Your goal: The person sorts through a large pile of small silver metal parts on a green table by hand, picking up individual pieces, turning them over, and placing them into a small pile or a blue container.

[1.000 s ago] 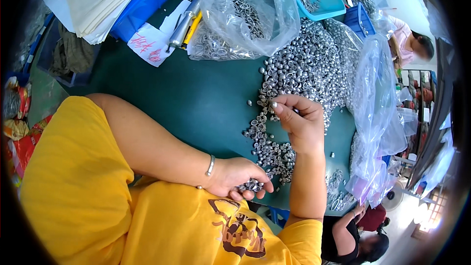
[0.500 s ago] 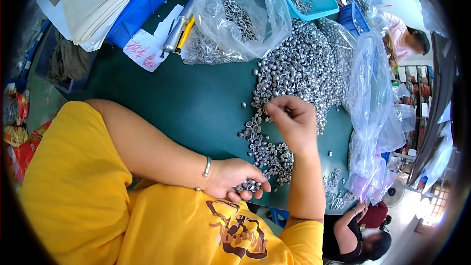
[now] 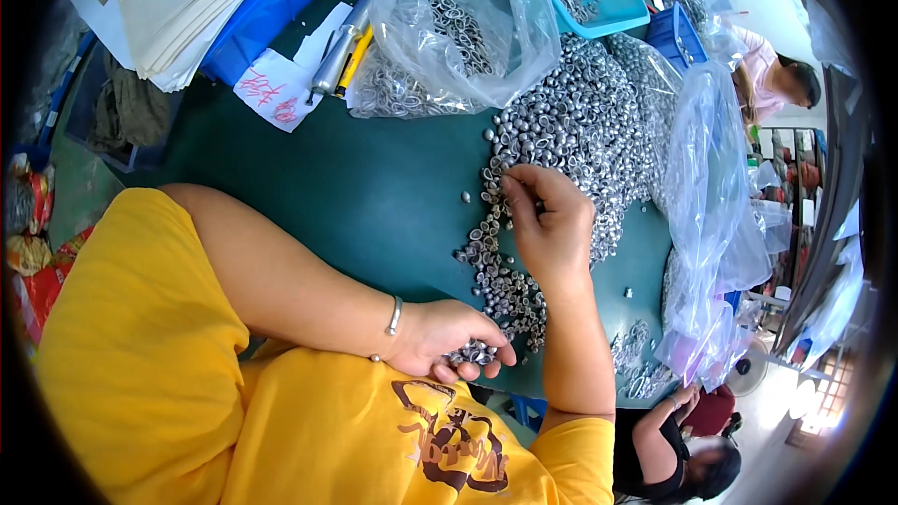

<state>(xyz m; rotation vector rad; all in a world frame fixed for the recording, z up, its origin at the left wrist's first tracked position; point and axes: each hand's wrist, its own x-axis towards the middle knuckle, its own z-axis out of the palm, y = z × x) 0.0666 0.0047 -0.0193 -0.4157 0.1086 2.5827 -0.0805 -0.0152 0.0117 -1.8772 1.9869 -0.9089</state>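
Observation:
My left hand point(image 3: 432, 329), palm up at the table's front edge, is cupped round a small heap of shiny silver metal caps point(image 3: 475, 353). A metal cuff bracelet point(image 3: 394, 316) circles that wrist. Farther out, my right hand point(image 3: 554, 220) pinches thumb and forefinger together at the left border of a large pile of the same metal caps point(image 3: 561, 131). What lies between those fingertips is too small to make out. A looser trail of caps point(image 3: 500, 292) runs from the pile toward my left hand, partly behind my right forearm.
Beyond lie a clear bag of metal rings point(image 3: 458, 37), a turquoise tray point(image 3: 613, 23), a yellow cutter point(image 3: 355, 58) and a paper note point(image 3: 271, 89). Papers point(image 3: 178, 0) rest over a blue bin point(image 3: 253, 14). Plastic bags point(image 3: 706, 178) line the right side. Two people sit beyond.
My right hand has shifted slightly away from me and left along the pile's border, its fingers still pinched. The left hand stays in place with its caps.

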